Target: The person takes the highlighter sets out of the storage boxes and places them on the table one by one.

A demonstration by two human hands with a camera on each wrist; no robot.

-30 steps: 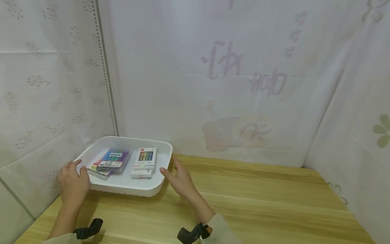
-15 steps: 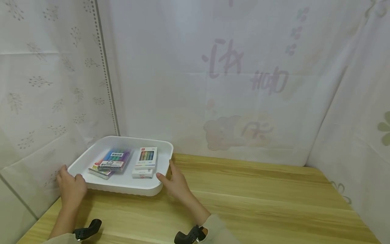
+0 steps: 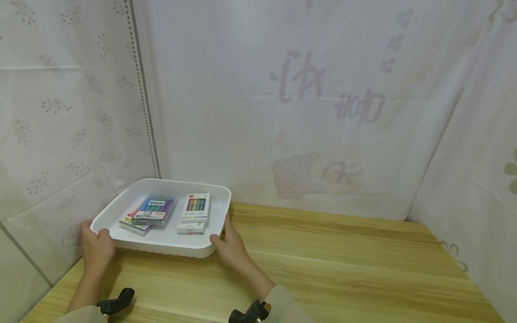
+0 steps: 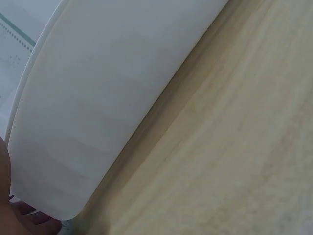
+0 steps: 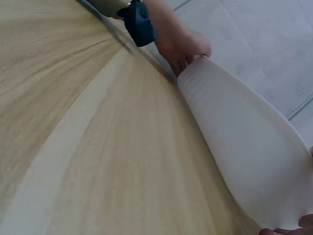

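A white plastic tray [image 3: 161, 250] stands at the left back of the wooden table. My left hand [image 3: 98, 251] grips its near left corner, thumb at the rim; the right wrist view shows that hand's fingers [image 5: 182, 62] curled low around the corner. At the near right corner my right hand [image 3: 233, 252] holds the tray, thumb over the rim and fingers along the outer side. Inside lie a clear pack of coloured pens [image 3: 155, 211] on top of another flat pack [image 3: 131, 225], and a white box with a coloured-stick window [image 3: 196, 205] overlapping a second white box [image 3: 190, 229].
The wooden table [image 3: 343, 264] stretches to the right of the tray. A patterned curtain [image 3: 52, 134] hangs close along the left side, and a pale printed cloth [image 3: 242, 112] covers the back. Black camera mounts [image 3: 117, 303] sit on both wrists.
Both hands have closed in on the tray's near corners. The left thumb and fingers, spread at the rim before, now grip it; the right hand has moved in against the side.
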